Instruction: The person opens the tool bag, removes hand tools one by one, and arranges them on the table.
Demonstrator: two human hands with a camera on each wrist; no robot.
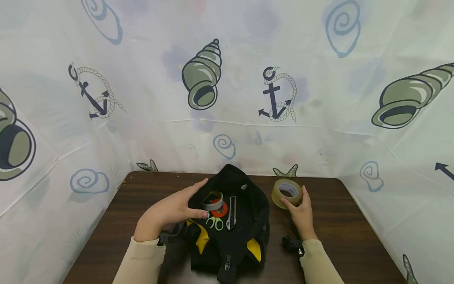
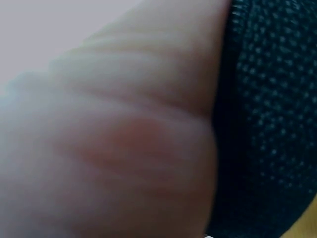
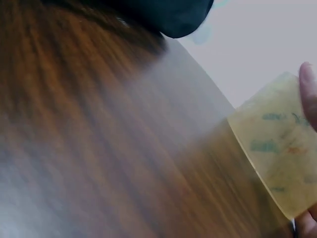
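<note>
A black bag (image 1: pixel 230 240) with yellow patches lies unzipped on the table. My left hand (image 1: pixel 170 209) holds its left rim, thumb inside the opening and the other fingers along the outer edge. Within the bag are a grey tape roll (image 1: pixel 213 206), an orange-red ring-shaped roll (image 1: pixel 223 211), scissors with green handles (image 1: pixel 214 223) and a box cutter (image 1: pixel 231 213). Right of the bag, my right hand (image 1: pixel 303 219) grips a roll of clear yellowish packing tape (image 1: pixel 278 197). In the right wrist view, fingers curl around the tape's side (image 3: pixel 272 153). Palm skin and black fabric (image 2: pixel 272 109) fill the left wrist view.
The dark brown wooden table (image 1: pixel 337 221) ends at a back edge just behind the bag and tape. A white curtain (image 1: pixel 241 130) printed with shells and anchors hangs behind and on both sides. Each wrist wears a black strap, the right one with a camera (image 1: pixel 292 243).
</note>
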